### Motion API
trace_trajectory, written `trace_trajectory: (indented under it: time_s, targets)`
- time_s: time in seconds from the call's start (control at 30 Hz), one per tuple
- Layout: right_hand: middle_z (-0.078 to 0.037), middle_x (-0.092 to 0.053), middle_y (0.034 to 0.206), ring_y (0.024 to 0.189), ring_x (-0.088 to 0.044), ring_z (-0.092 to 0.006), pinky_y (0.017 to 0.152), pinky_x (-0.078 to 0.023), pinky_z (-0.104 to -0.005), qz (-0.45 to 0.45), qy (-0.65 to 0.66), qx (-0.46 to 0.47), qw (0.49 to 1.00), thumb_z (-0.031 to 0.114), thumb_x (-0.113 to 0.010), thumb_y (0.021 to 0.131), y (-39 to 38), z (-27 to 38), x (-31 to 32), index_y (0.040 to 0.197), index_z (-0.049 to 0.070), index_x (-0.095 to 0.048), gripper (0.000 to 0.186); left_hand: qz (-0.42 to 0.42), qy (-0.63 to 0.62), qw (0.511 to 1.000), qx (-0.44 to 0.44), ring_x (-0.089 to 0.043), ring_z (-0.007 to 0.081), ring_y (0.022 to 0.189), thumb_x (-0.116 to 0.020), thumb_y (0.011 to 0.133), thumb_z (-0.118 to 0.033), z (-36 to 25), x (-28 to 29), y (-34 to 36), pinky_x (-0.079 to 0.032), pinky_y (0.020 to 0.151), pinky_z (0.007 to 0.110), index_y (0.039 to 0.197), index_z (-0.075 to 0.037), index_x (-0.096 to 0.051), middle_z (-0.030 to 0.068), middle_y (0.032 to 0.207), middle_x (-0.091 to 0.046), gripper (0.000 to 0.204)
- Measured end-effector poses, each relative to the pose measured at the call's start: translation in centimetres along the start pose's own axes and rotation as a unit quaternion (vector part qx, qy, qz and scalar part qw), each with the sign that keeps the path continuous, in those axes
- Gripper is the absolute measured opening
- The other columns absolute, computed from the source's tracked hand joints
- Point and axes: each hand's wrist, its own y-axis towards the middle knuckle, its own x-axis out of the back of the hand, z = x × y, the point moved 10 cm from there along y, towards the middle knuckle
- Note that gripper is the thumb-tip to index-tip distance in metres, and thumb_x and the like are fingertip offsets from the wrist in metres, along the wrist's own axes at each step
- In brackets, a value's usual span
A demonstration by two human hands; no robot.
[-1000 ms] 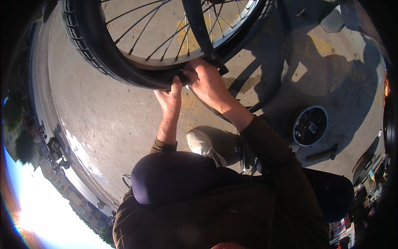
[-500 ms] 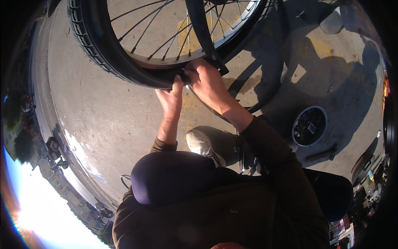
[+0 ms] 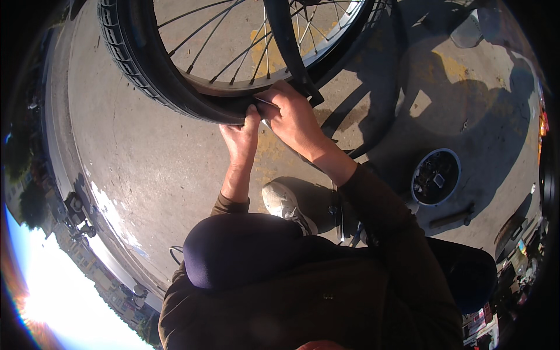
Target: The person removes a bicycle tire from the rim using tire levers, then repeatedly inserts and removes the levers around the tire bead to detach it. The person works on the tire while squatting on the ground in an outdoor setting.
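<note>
A bicycle wheel with a black tyre (image 3: 129,61) fills the upper left of the view, its silver rim (image 3: 224,88) and spokes showing. My left hand (image 3: 240,137) grips the tyre at its lower edge, thumb on top and fingers underneath. Just to the right, my right hand (image 3: 296,121) is closed round a thin metal tyre lever (image 3: 266,101), held against the tyre beside the rim. Most of the lever is hidden in the fist. The tyre's edge stands away from the rim near both hands. A dark flat frame part (image 3: 284,44) crosses the spokes.
A round bowl (image 3: 459,178) of small dark parts sits on the concrete at right, with a hammer (image 3: 450,219) below it. My shoe (image 3: 283,201) is under my forearms. Another shoe (image 3: 466,30) stands at the upper right. Shadows cover the right side.
My right hand has turned slightly, and more of the metal lever shows above its fingers. The tyre has shifted a little to the right; my left hand keeps its grip.
</note>
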Motion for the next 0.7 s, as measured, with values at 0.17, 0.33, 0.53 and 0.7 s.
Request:
trace_trajectory:
  time_s: [0.17,0.33,0.53,0.7]
  targets:
    - [-0.012,-0.063,0.099,0.089,-0.064,-0.0331,0.076,-0.053,-0.0395,-0.011,0.008,0.019,1.0,-0.001,-0.066,0.079,0.0,0.0,0.1,0.099,0.002,-0.067,0.02,0.001,0.008,1.0,-0.001,-0.06,0.0113,0.075,-0.065,0.083,-0.004,0.3,0.1,0.0,-0.051,0.069,0.027,0.091,0.006,-0.062,0.0047,0.083,-0.065,0.013]
    - [-0.013,-0.064,0.099,0.091,-0.065,-0.0318,0.077,-0.052,-0.0354,0.001,0.007,0.011,1.0,-0.001,-0.068,0.081,0.0,0.0,0.1,0.102,0.002,-0.067,0.02,0.003,0.011,1.0,-0.007,-0.059,0.0106,0.074,-0.065,0.083,-0.005,-0.1,0.0,0.0,-0.05,0.068,0.027,0.089,0.005,-0.062,0.0034,0.082,-0.065,0.013]
    - [-0.015,-0.065,0.095,0.087,-0.066,-0.0337,0.075,-0.052,-0.0368,0.013,-0.004,0.01,1.0,0.003,-0.068,0.082,0.8,0.4,0.2,0.098,0.001,-0.068,0.017,0.006,0.019,1.0,-0.003,-0.058,0.01,0.073,-0.066,0.083,-0.006,-0.2,-0.1,0.0,-0.049,0.068,0.026,0.087,0.005,-0.063,0.0026,0.081,-0.064,0.012]
    - [-0.016,-0.065,0.095,0.087,-0.065,-0.035,0.076,-0.052,-0.0379,0.015,-0.012,0.021,1.0,0.003,-0.067,0.082,1.0,0.9,0.3,0.099,0.0,-0.068,0.017,0.001,0.017,1.0,0.004,-0.057,0.0093,0.073,-0.067,0.083,-0.006,0.0,0.1,-0.2,-0.049,0.068,0.026,0.087,0.004,-0.062,0.002,0.081,-0.064,0.012]
